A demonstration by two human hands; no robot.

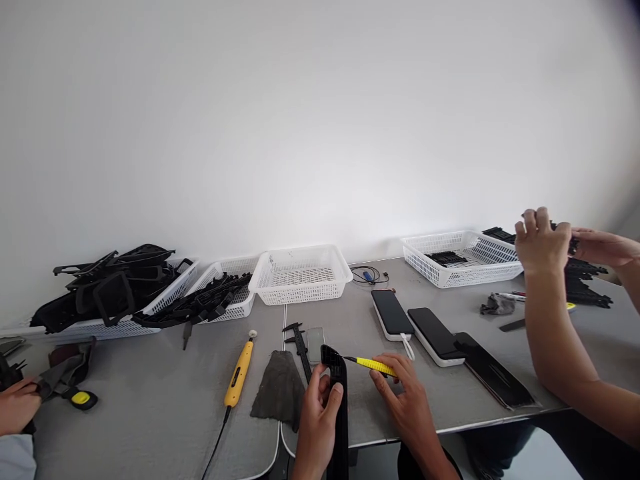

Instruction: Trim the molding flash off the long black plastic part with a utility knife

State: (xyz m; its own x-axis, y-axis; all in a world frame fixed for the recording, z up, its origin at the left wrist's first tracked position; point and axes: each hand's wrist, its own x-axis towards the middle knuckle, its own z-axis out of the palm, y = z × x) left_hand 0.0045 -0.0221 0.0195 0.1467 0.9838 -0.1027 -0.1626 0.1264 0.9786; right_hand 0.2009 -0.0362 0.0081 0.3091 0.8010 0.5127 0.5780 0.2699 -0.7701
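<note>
My left hand [319,420] is closed around a long black plastic part [341,407], held upright at the table's front edge. In my right hand [407,397] is a yellow craft knife [373,365], gripped like a pen. Its thin dark tip points left and meets or nearly meets the upper end of the black part; I cannot tell whether they touch. Behind my left hand lie a dark grey cloth [278,387], a black caliper [300,348] and a small clear rectangular piece [315,345].
A yellow corded tool [240,373] lies to the left. White baskets [305,293] line the wall, some with black parts [135,280]. Power banks and phones [393,313] lie to the right. Co-workers' hands show at the left edge [19,403] and the right [543,243].
</note>
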